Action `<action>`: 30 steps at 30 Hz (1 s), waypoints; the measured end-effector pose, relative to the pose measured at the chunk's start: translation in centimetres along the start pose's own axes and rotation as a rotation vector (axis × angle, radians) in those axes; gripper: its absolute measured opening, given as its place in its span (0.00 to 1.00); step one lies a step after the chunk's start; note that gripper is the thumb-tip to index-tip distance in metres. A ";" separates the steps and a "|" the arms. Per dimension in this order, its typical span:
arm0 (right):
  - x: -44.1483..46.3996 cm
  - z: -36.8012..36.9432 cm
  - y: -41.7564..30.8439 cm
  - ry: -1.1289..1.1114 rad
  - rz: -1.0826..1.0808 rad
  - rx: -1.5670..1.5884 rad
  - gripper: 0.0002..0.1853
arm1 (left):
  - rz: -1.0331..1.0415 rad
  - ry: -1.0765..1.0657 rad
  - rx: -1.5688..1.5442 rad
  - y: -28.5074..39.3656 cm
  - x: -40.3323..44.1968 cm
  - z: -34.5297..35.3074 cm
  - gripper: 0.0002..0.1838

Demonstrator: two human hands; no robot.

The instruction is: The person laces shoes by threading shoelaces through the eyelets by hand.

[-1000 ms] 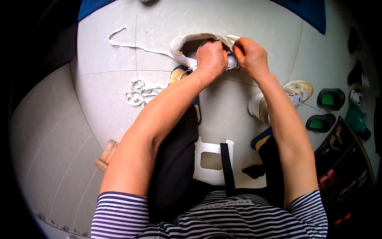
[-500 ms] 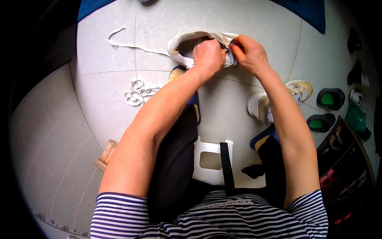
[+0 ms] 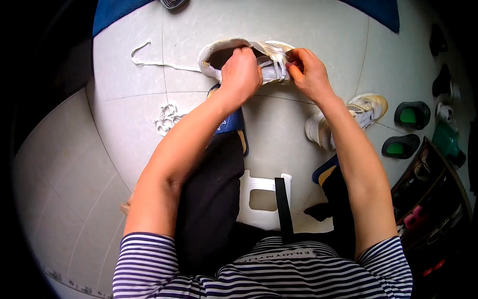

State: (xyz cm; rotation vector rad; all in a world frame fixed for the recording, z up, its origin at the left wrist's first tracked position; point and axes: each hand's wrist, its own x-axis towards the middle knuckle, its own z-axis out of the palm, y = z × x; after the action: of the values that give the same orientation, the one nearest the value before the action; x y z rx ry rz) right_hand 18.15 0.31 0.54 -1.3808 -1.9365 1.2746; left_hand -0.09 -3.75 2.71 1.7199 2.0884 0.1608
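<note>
A white and beige sneaker (image 3: 271, 74) lies sideways ahead of me, its opening to the left and toe to the right. White laces cross its front. My left hand (image 3: 241, 72) is closed at the edge of the shoe's opening, its fingertips partly hidden. At the toe end, my right hand (image 3: 309, 74) has bent fingers and thumb against the shoe; what lies between them is hard to see. A loose white shoelace (image 3: 172, 65) stretches left across the floor from behind the heel. Left of my left forearm lies a heap of white lace (image 3: 168, 119).
Another sneaker (image 3: 366, 110) rests beyond my right forearm. Black slippers with green insoles (image 3: 408, 115) sit farther right, near a shoe rack (image 3: 430, 184). A white plastic stool (image 3: 261, 214) is between my legs. Blue mats (image 3: 112, 15) border the far floor.
My left hand has moved left, from the lacing to the shoe's opening, uncovering the laces. My right hand stays by the toe with its fingers slightly more apart. The view has shifted slightly.
</note>
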 end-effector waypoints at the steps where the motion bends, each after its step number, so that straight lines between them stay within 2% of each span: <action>1: -0.6 0.0 -0.4 0.010 -0.006 -0.006 0.10 | 0.009 0.008 -0.002 0.3 -0.8 -0.8 0.08; 3: -0.6 -0.5 -1.3 0.069 0.060 -0.056 0.09 | 0.242 0.042 -0.022 0.9 -0.9 -2.6 0.08; 4: -1.1 -0.4 -1.6 0.068 0.063 -0.057 0.09 | 0.266 0.034 0.003 0.8 -1.0 -2.2 0.09; 6: -2.2 -0.2 -2.1 0.026 0.206 -0.106 0.12 | 0.269 0.028 0.044 0.4 -0.9 -1.1 0.09; 9: -2.8 0.2 -2.9 0.087 0.173 -0.279 0.16 | 0.216 0.007 0.096 0.0 -0.1 -0.3 0.09; 10: -2.8 0.4 -2.2 0.087 0.201 -0.355 0.25 | 0.196 -0.015 0.060 -0.1 0.1 -0.4 0.09; 11: -3.0 0.6 -2.0 0.089 0.199 -0.355 0.25 | 0.177 -0.033 0.026 -0.1 0.2 -0.6 0.09; 13: -3.2 0.8 -2.1 0.199 0.284 -0.509 0.34 | 0.164 -0.062 -0.022 -0.4 0.1 -0.4 0.09; 17: -2.8 0.4 -1.7 0.214 0.386 -0.508 0.42 | 0.155 -0.180 -0.132 0.4 -0.1 -1.3 0.08; 19: -2.5 0.4 -1.9 0.145 0.547 -0.338 0.45 | 0.116 -0.254 -0.154 1.5 -0.5 -2.5 0.08; 25: -1.7 0.4 -2.3 0.078 0.637 -0.344 0.44 | 0.063 -0.429 -0.299 2.2 -3.8 -6.3 0.07; 26: -1.8 0.5 -2.4 0.077 0.637 -0.345 0.44 | 0.020 -0.497 -0.447 1.5 -4.8 -6.2 0.08; 27: -1.9 0.5 -2.4 0.104 0.582 -0.426 0.42 | -0.020 -0.561 -0.594 1.3 -5.5 -6.5 0.08; 29: -2.5 0.4 -2.7 0.133 0.529 -0.507 0.40 | -0.039 -0.582 -0.654 1.2 -6.7 -7.7 0.08; 30: -2.8 -0.1 -3.2 0.145 0.409 -0.497 0.35 | -0.096 -0.661 -0.712 1.7 -6.7 -8.6 0.07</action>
State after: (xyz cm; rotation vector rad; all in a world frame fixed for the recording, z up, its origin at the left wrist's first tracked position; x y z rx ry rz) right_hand 17.73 -2.40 3.80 -2.1385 -2.0151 0.8365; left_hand -0.99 -8.25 12.79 1.0432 1.3798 0.2320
